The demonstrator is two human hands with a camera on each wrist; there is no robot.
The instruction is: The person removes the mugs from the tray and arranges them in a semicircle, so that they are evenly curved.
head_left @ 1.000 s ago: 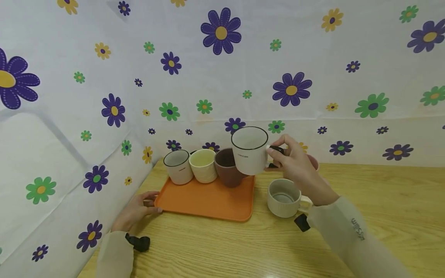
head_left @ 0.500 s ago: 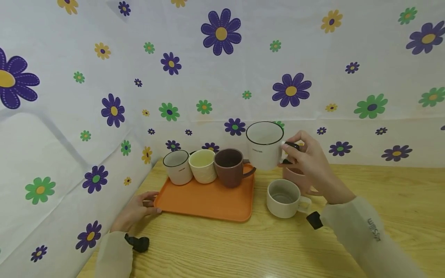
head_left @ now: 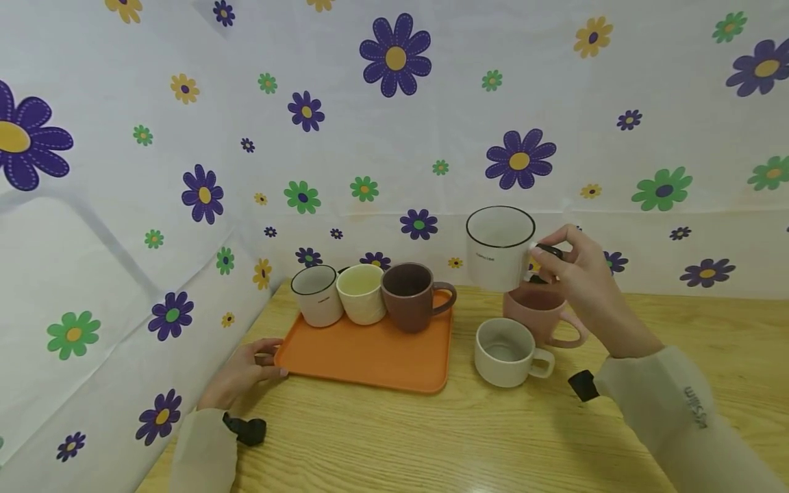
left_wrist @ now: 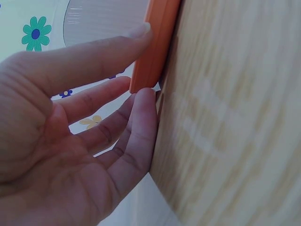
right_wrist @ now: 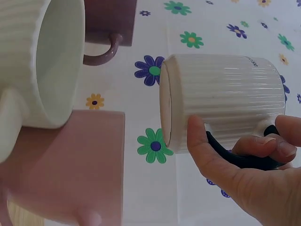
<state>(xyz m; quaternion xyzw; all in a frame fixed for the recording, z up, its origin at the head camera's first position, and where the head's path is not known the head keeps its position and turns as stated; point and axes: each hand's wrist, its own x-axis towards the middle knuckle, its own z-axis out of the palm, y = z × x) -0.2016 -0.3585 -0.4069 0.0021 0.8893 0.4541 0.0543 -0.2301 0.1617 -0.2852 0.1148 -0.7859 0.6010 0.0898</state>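
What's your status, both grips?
Right grip holds white mug raised, by its handle. Left grip holds corner of orange tray. Pink mug below raised mug, not touching.

Left grip (left_wrist: 68, 160) touching orange tray (left_wrist: 157, 49), wood-grain tabletop (left_wrist: 230, 117) alongside, flowered cloth (left_wrist: 35, 34) behind

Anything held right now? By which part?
Raised white mug, by its black handle, in the right grip. Left grip touches the orange tray.

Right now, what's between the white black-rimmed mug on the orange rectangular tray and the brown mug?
In the head view, a round pale yellow cup stands between them on the tray.
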